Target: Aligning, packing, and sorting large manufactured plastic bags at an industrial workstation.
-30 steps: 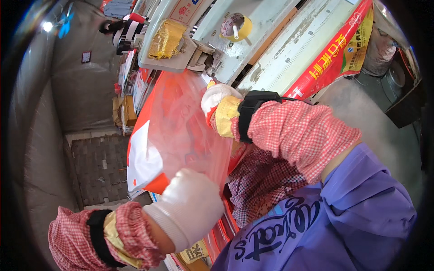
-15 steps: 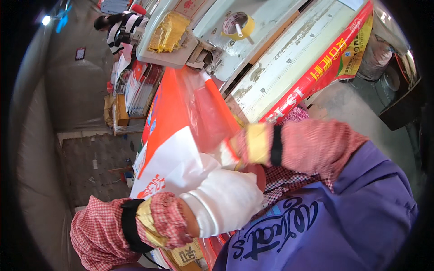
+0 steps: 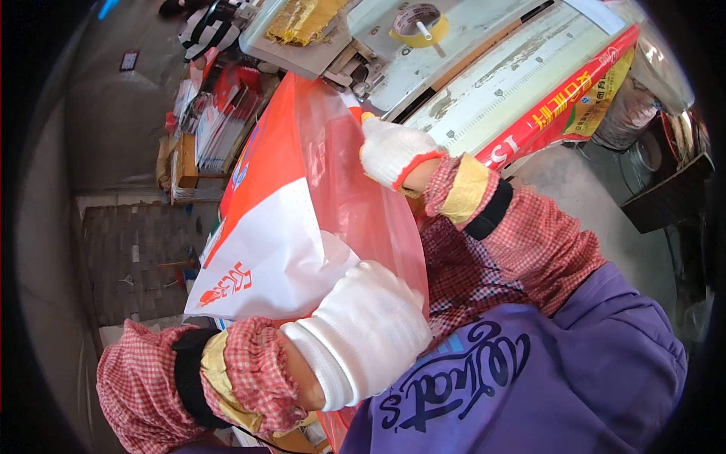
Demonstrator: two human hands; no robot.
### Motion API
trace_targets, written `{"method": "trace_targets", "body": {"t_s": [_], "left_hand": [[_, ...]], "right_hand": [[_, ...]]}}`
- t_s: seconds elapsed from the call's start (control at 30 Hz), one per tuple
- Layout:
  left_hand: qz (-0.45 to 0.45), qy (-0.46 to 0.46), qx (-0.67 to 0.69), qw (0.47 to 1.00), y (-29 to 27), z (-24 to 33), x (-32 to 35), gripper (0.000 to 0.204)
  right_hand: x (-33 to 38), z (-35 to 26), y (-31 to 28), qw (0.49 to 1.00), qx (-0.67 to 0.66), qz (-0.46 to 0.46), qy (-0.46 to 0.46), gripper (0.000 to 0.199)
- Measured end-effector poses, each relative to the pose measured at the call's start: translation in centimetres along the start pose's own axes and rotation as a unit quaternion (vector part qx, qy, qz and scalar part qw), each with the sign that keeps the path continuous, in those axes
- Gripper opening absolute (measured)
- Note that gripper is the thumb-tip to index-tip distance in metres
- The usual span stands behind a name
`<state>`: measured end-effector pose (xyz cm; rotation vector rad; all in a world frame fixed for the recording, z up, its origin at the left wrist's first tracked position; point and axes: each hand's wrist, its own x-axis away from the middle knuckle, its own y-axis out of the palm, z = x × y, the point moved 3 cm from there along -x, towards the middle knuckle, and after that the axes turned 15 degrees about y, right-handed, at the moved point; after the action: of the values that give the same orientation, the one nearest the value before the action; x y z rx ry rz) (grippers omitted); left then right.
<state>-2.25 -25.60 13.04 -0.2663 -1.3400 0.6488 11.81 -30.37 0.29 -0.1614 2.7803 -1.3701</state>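
Observation:
A large orange-and-white plastic bag (image 3: 265, 250) with a clear reddish side stretches from the machine (image 3: 355, 66) toward my body. My left hand (image 3: 374, 325), in a white knitted glove, is closed over the bag's near part, its fingertips hidden beneath the fist. Farther off, my right hand (image 3: 397, 151), in a white glove with an orange cuff edge, pinches the bag's right edge close to the machine. A worn yellow cloth pad (image 3: 302, 21) lies on top of the machine.
A yellow tape roll (image 3: 418, 27) with a white stick in it sits on the pale worktop. A red-and-yellow printed sheet (image 3: 563, 106) hangs along the table's edge. Stacked flat bags (image 3: 223, 125) stand at the far left. Beyond them, a person in stripes (image 3: 208, 34) is partly visible.
My right hand has moved away from beside my left hand, up along the bag's right edge toward the machine. The bag is now spread wider, and my left hand stays low on it.

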Motion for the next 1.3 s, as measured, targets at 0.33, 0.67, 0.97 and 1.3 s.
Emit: {"method": "trace_targets", "body": {"t_s": [0.33, 0.67, 0.97, 1.3], "left_hand": [[-0.017, -0.004, 0.055, 0.998, 1.4, 0.0, 0.9, 0.029], [0.016, 0.065, 0.014, 0.998, 3.0, 0.4, 0.5, 0.016], [0.084, 0.095, -0.036, 0.991, 2.6, 0.9, -1.1, 0.011], [0.339, -0.053, 0.024, 0.939, -1.6, -8.7, -3.3, 0.018]], "right_hand": [[0.6, 3.0, 0.7, 0.95, -0.26, -0.087, 0.148, 0.056], [1.1, 1.3, -0.4, 0.961, -0.195, -0.124, 0.152, 0.058], [2.9, -0.1, 1.6, 0.987, -0.102, -0.07, 0.103, 0.031], [5.1, 4.5, -0.9, 0.946, -0.296, -0.08, 0.104, 0.04]]}}
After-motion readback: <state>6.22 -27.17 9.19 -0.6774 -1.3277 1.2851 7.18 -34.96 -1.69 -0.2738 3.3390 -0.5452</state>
